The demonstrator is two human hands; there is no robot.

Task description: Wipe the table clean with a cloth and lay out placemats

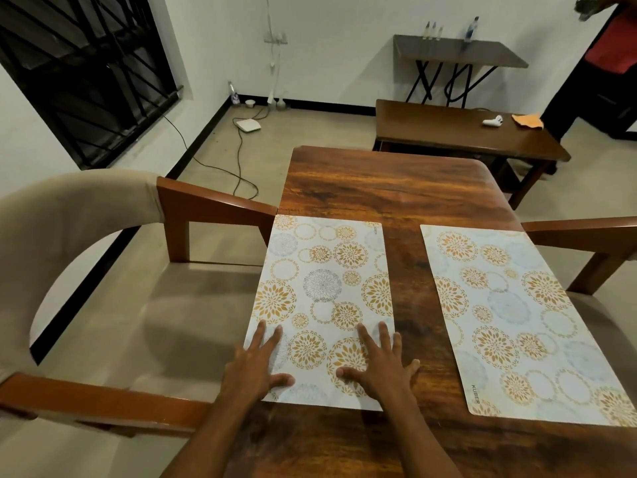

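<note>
Two white placemats with gold and blue flower circles lie on the wooden table (386, 188). The left placemat (324, 288) sits along the table's left edge. My left hand (256, 363) presses flat on its near left corner, fingers straight. My right hand (379, 360) lies flat on its near right part, little finger and ring finger reaching onto the bare wood. The right placemat (517, 322) lies apart at the table's right side, untouched. An orange cloth (525, 119) rests on a far bench.
A beige cushioned chair with wooden arms (213, 208) stands at the table's left, another chair arm (586, 225) at its right. A dark wooden bench (458, 132) holds a white object (493, 121). Cables (238, 160) run over the floor. A person (606, 46) stands far right.
</note>
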